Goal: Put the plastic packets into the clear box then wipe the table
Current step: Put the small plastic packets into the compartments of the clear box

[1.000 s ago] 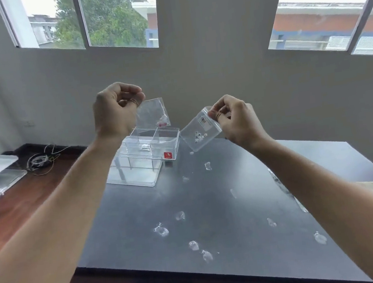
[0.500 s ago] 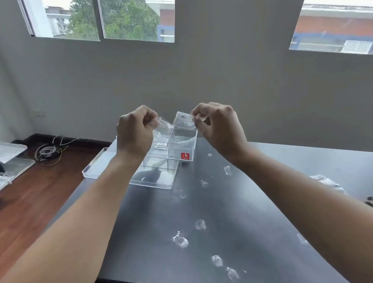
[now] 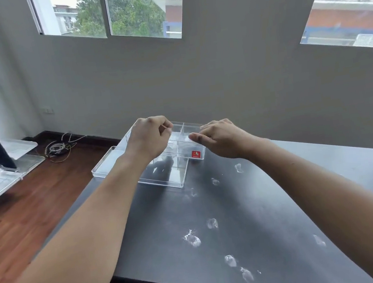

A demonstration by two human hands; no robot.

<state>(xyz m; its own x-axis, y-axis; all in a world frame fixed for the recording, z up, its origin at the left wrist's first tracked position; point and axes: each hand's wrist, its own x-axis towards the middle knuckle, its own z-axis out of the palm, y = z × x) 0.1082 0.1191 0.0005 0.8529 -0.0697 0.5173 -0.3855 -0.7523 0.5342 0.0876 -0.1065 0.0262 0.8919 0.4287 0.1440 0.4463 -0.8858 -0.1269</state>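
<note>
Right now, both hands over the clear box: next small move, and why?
Probably bring both hands back from the clear box. The left hand and right hand hover over its compartments, with no packet clearly visible in either, and small wet spots dot the table.

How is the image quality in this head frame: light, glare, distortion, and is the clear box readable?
Head view: soft daylight from the windows, sky blown out at upper right; wide-angle bending tilts the wall edges; the dark table carries a pale sheen with wet-looking spots; the clear box reads mainly by its edges and red label; left hand and right hand slightly soft, their grip unclear.
</note>
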